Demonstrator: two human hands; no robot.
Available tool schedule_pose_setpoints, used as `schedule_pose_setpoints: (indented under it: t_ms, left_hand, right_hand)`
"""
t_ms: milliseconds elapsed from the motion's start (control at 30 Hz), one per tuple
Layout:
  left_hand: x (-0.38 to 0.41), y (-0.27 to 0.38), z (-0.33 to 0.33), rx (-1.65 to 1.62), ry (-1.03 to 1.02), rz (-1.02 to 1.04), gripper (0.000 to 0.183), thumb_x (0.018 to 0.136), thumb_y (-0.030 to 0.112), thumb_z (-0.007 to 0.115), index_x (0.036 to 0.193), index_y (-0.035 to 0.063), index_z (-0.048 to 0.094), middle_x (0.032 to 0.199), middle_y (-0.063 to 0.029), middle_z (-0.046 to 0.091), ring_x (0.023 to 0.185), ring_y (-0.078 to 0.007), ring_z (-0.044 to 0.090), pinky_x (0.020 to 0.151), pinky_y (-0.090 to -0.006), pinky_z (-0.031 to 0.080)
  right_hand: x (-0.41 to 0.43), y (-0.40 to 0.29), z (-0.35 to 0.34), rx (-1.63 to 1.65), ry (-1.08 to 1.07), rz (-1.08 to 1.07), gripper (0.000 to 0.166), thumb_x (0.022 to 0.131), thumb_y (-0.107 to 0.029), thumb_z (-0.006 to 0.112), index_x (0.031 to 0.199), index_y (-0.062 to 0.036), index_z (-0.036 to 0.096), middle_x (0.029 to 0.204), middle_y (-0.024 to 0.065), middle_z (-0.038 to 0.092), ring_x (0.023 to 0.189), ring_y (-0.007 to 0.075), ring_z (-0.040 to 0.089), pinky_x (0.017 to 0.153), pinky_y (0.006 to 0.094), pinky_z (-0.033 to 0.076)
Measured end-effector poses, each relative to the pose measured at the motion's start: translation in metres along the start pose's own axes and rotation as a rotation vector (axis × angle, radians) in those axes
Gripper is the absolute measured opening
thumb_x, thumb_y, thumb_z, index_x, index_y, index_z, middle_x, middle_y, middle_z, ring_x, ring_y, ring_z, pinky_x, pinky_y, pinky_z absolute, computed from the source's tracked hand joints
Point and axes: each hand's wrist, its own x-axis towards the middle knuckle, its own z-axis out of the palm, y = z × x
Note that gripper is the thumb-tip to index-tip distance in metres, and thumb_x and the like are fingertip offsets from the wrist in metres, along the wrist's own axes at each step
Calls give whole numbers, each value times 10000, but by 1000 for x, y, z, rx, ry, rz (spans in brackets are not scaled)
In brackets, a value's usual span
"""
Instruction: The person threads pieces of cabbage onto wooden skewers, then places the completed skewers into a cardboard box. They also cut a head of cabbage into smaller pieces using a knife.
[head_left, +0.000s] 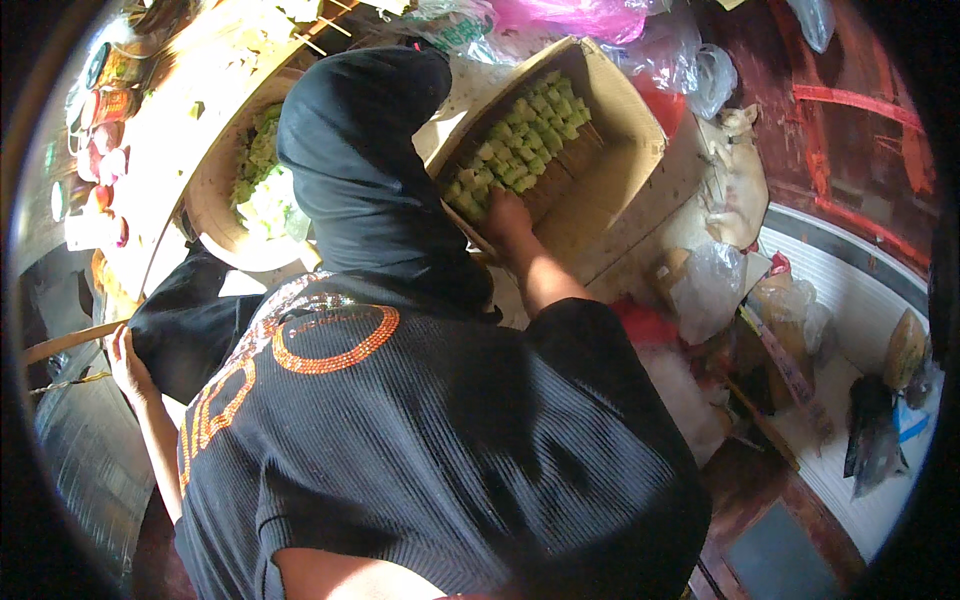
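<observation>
My right hand (510, 216) reaches into a cardboard box (634, 146), its fingers at the near end of rows of skewered pale-green fruit or vegetable pieces (525, 127). Bare sticks point towards the box's right side. Whether the fingers grip a skewer is hidden. On the far left, my left hand (127, 364) is beside my black-clothed leg, close to the end of a thin wooden strip (71, 341); its grip is unclear. Between my legs and the bright table stands a large round basin (214, 217) holding leafy greens (261, 169).
Jars (116, 64) and small red and pink items line the left edge. More sticks (311, 43) lie at the top. Plastic bags (667, 52) surround the box's far side. A light-coloured dog (735, 176) lies at the right, near bagged goods (709, 292).
</observation>
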Motion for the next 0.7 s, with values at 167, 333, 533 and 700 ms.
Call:
schedule_pose_setpoints:
  t_ms: [167,333,533,700]
  left_hand:
    - [-12,-1,5,-58,-24,-74,334,902,276,591,1115,19,602,1066,-102,611,984,-193,558,933,-304,404]
    - [-30,35,17,57,-34,38,381,860,260,618,1149,15,572,1095,-141,591,1025,-246,548,960,-330,398]
    - [-42,67,19,109,48,47,335,840,215,630,1106,14,606,1106,-137,590,1054,-254,551,973,-339,403]
    - [-44,69,18,97,104,16,306,839,184,631,1090,10,608,1072,-126,600,1020,-236,567,956,-331,420]
  right_hand:
    - [3,-12,-3,-47,-32,15,447,733,-177,676,1141,-54,540,1104,251,587,1056,390,579,859,477,495]
    - [-1,-17,-35,93,-60,26,481,744,-190,687,1183,-60,542,1100,219,608,1056,388,578,878,468,489]
    - [23,-56,-121,254,223,-53,584,721,-178,748,1248,-57,527,1128,213,614,1087,366,577,921,433,467]
    - [42,-152,-202,273,483,-365,455,772,-105,692,1202,-62,550,1033,158,638,966,286,618,837,382,490]
